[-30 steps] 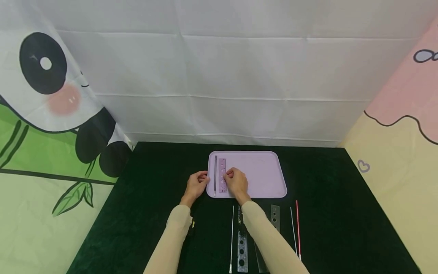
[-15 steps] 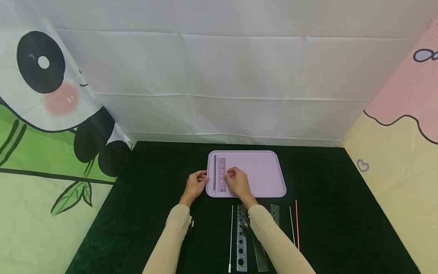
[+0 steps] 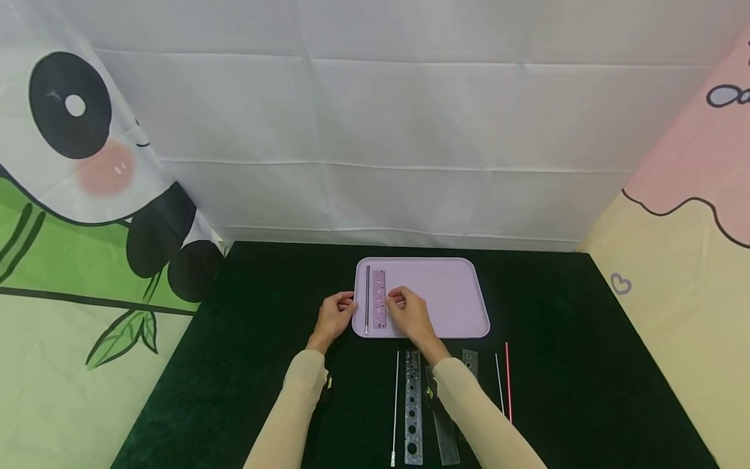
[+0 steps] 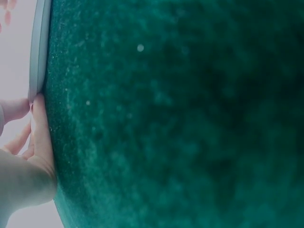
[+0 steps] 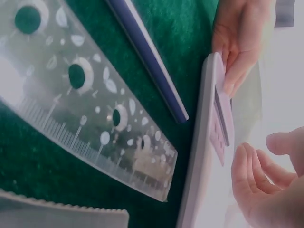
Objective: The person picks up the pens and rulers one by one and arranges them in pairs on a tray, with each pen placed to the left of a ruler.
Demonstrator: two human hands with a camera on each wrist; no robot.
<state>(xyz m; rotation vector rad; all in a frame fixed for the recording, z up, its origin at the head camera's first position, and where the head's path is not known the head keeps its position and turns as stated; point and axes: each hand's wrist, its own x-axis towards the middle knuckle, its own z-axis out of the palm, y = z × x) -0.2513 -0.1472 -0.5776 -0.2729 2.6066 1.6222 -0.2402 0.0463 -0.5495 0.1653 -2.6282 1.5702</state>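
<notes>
Your left hand (image 3: 333, 317) pinches the lilac tray (image 3: 445, 299) by its left rim; left wrist view alone shows the underside finger. In tray: dark rod (image 3: 367, 299), pink ruler (image 3: 379, 298). Your right hand (image 3: 409, 316), just beside, is empty, loosely curved; only right wrist view shows the thumb gap.

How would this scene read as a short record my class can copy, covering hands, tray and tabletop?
Left hand: pinches lilac tray at its left rim
Right hand: over the tray, beside pink ruler, holding nothing visible
In tray: dark stick left of the pink ruler, roughly parallel
Green cloth: bears holed ruler and red stick, among others, nearer the person
</notes>
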